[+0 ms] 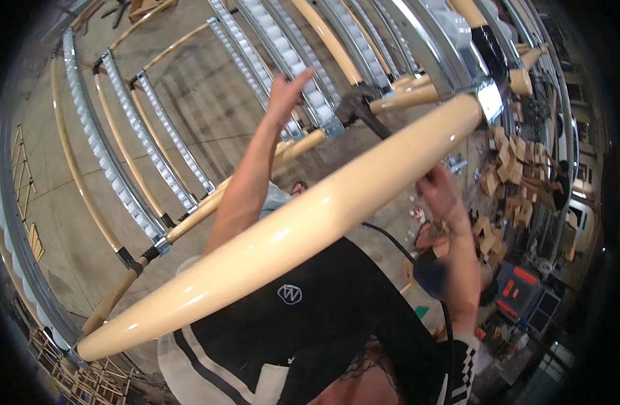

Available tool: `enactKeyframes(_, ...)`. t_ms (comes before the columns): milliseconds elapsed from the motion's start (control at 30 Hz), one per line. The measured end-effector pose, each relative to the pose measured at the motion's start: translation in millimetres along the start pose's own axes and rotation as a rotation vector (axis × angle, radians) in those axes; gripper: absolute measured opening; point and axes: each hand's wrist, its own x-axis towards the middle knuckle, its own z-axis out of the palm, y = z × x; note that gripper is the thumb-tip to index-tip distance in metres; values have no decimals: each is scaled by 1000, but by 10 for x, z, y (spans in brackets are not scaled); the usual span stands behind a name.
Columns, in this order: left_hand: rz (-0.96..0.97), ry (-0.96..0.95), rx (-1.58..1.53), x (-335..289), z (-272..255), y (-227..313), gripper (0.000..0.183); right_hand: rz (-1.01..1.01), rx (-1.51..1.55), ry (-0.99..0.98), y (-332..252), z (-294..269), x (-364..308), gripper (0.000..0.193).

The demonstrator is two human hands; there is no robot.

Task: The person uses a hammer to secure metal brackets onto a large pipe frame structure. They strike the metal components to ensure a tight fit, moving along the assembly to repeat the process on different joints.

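Upper centre, the left hand [288, 99] is half-open, seemingly empty; the right hand [439, 194] apparently curls round a black long-handled hammer [360, 111], likely head-heavy, best gripped low.

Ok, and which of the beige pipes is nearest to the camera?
The pipe crossing the picture diagonally, from lower left to upper right: it looks thickest and passes in front of the black shirt; the other pipes look thinner.

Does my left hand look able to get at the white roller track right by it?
Probably yes: your left hand appears right over the roller track, with nothing visible in between; the forearm reaches past the thick beige tube, leaving the way free.
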Motion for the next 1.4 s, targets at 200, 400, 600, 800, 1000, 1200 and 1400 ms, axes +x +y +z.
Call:
enactKeyframes(200,-28,-79,-2,-50,60,44,46,-493,-540,-42,-588,-293,259,23)
enactKeyframes(400,-27,-63,-17,-98,67,84,47,-502,-702,-145,-795,-364,468,21)
enactKeyframes(600,-45,-93,4,-57,60,78,45,-813,-948,-129,-706,-571,571,16)
enactKeyframes(800,-52,-73,39,-82,80,113,47,-1000,-975,-128,-727,-632,676,19)
enactKeyframes(1000,-73,-87,31,-106,102,158,48,-935,-1222,-240,-749,-731,723,32)
enactKeyframes(1200,-68,-82,35,-174,95,263,48,-1043,-1104,-208,-685,-735,807,33)
enactKeyframes(1400,-66,-100,32,-147,126,236,45,-854,-1247,-284,-611,-782,800,30)
